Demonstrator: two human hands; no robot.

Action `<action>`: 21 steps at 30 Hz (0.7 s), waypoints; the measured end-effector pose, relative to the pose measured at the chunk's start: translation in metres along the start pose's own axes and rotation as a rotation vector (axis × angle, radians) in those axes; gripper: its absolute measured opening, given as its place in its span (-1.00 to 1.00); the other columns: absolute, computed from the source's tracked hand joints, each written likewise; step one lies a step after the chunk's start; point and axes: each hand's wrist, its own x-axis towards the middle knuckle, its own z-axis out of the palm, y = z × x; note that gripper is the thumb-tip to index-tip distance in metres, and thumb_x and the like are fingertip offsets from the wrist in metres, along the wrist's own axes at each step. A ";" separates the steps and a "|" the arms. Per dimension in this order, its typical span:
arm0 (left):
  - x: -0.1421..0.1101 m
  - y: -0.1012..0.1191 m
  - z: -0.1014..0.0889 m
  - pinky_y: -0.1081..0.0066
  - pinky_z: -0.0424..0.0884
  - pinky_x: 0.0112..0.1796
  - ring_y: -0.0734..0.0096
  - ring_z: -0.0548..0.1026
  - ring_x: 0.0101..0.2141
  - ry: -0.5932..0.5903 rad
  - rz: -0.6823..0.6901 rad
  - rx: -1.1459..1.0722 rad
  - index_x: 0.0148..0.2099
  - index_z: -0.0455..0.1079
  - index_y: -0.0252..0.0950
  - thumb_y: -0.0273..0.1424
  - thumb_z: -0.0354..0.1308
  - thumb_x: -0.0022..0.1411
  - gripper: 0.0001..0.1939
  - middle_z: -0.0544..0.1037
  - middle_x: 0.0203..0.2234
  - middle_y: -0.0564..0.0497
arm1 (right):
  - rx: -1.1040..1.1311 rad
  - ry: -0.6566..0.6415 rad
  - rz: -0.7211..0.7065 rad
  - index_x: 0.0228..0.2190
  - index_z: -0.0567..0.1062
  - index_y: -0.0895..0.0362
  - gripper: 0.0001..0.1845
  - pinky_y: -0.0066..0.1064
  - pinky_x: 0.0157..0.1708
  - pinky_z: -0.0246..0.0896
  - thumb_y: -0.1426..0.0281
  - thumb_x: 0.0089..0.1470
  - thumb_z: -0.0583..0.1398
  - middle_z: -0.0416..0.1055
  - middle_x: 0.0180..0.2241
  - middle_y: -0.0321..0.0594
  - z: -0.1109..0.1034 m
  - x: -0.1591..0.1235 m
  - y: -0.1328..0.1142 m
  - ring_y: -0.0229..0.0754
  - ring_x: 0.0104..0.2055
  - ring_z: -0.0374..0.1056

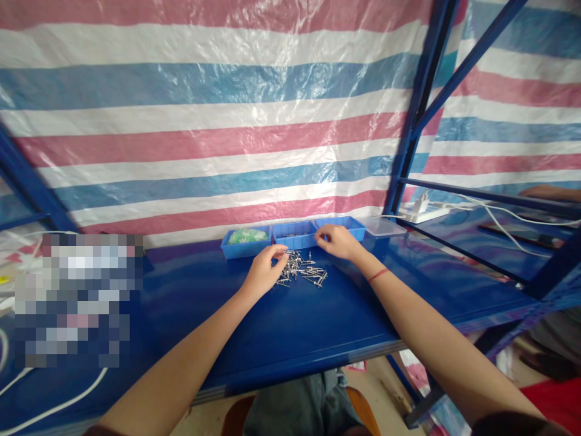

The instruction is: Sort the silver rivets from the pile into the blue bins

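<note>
A loose pile of silvery pop rivets [295, 266] lies on the blue tabletop [290, 321]. My left hand [267, 266] is at the pile's left edge, its fingers bent and a gap showing between thumb and forefinger. Farther back, my right hand [338, 241] hovers at the front of the right blue bin [357, 230], fingers curled together; whatever they may hold is hidden. The middle blue bin [294, 235] has some small metal pieces inside. In the left blue bin [245, 248] sits a green and clear plastic bag [247, 236].
A clear plastic lid or box [385, 227] lies right of the bins. Behind it, a white power strip [424, 211] trails cables. Blue metal posts [415, 121] and a striped plastic sheet [227, 121] enclose the table. A blurred-out patch [77, 303] covers the left side.
</note>
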 end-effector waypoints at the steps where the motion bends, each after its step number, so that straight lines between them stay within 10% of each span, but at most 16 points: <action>1: 0.000 -0.001 0.000 0.32 0.41 -0.17 0.39 0.50 -0.27 -0.001 0.007 0.000 -0.15 0.36 -0.26 -0.35 0.03 0.17 -0.79 0.54 -0.28 -0.01 | 0.059 -0.123 -0.062 -0.39 0.54 0.16 -0.78 -0.44 -0.34 0.17 0.40 0.00 0.10 0.48 -0.38 -0.17 0.003 0.000 -0.007 -0.23 -0.41 0.32; 6: 0.000 -0.002 0.001 0.34 0.41 -0.17 0.40 0.50 -0.26 -0.018 0.026 0.012 -0.17 0.38 -0.25 -0.36 0.03 0.17 -0.80 0.53 -0.29 0.00 | 0.074 -0.323 -0.165 -0.43 0.56 0.16 -0.82 -0.45 -0.38 0.13 0.40 -0.05 0.15 0.49 -0.41 -0.18 0.020 0.000 -0.023 -0.24 -0.41 0.32; 14: -0.001 -0.003 0.001 0.36 0.40 -0.17 0.40 0.50 -0.26 -0.041 0.032 0.015 -0.19 0.40 -0.24 -0.37 0.05 0.16 -0.82 0.53 -0.29 0.01 | 0.106 -0.280 -0.139 -0.48 0.44 0.20 -0.87 -0.45 -0.41 0.09 0.53 -0.02 0.08 0.38 -0.49 -0.20 0.014 -0.005 -0.028 -0.29 -0.48 0.22; 21: -0.001 -0.001 0.002 0.41 0.40 -0.24 0.41 0.50 -0.31 -0.028 0.061 -0.032 -0.22 0.41 -0.24 -0.31 0.14 0.10 -0.81 0.54 -0.35 0.03 | 0.576 -0.223 -0.154 -0.41 0.38 0.19 -0.87 -0.43 -0.34 0.16 0.41 0.07 0.05 0.36 -0.44 -0.24 0.011 -0.007 -0.049 -0.29 -0.40 0.25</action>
